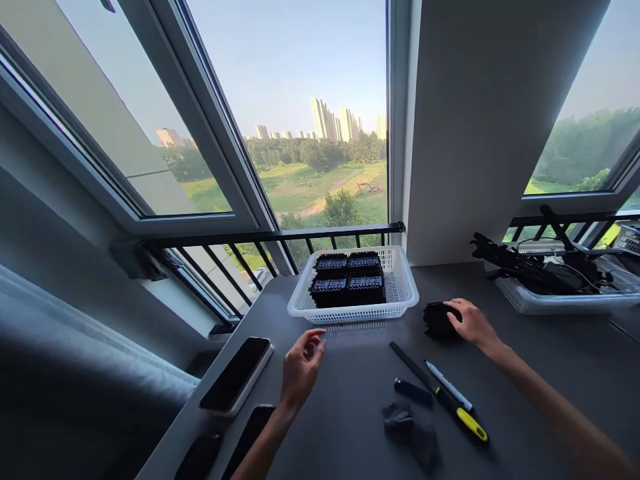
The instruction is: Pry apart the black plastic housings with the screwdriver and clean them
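Note:
My right hand point(470, 321) has its fingers and thumb on a small stack of black plastic pieces with toothed edges point(437, 320), resting on the table right of the basket. My left hand point(301, 363) is raised in front of the basket, fingers loosely curled and apart from the thumb, with nothing visible in it. Several similar black pieces point(349, 280) are stacked in rows in the white plastic basket point(400, 308), mostly on its left side. Below the right hand lie a file with a black and yellow handle point(470, 424) and a marker pen point(449, 385).
A dark cylinder point(413, 392) and crumpled black material point(407, 427) lie near the front of the grey table point(345, 400). A phone point(237, 375) and other dark objects are at left. A second basket point(550, 303) holds black parts and cables. Railing point(295, 235) and window stand behind.

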